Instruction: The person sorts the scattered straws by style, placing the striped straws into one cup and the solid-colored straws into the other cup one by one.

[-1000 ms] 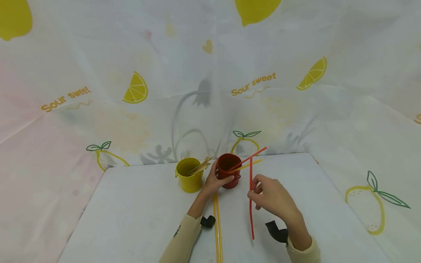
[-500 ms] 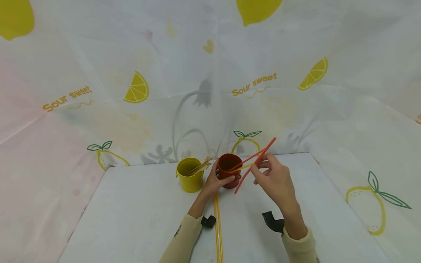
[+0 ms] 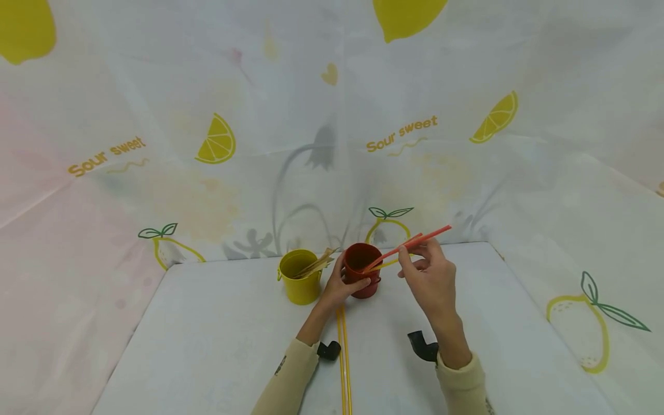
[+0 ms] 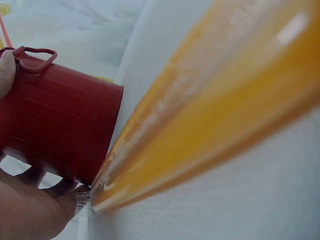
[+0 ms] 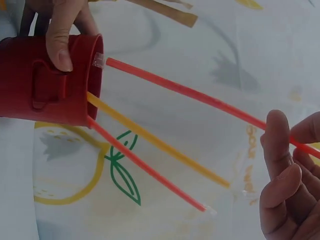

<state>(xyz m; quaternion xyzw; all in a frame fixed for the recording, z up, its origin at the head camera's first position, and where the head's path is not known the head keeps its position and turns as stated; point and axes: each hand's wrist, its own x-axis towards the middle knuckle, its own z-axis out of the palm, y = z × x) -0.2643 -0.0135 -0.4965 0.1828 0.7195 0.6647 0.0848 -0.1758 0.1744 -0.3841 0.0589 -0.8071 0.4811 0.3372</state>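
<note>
My left hand (image 3: 337, 288) grips a small red metal bucket (image 3: 366, 292), its thumb over the front near the rim. A red straw (image 5: 185, 91) is pinched between the thumb and fingers of my right hand (image 3: 432, 282), to the right of the bucket. The straw slants down to the left, and its clear-wrapped lower end is at the bucket's mouth in the right wrist view. Another red straw (image 5: 150, 171) and a yellow straw (image 5: 160, 142) lean out of the bucket. How deep they sit inside is hidden.
Left of the red bucket stands a yellow bucket (image 3: 300, 291) with several thin brown paper-like strips (image 3: 313, 265) sticking out. Two yellow straws (image 3: 344, 351) in clear wrap lie lengthwise on the white table (image 3: 223, 340), beside my left forearm. A lemon-print cloth (image 3: 290, 86) hangs behind.
My right hand has moved up and turned the red straw from pointing toward me to slanting at the red bucket's mouth. The left hand and both buckets stay put.
</note>
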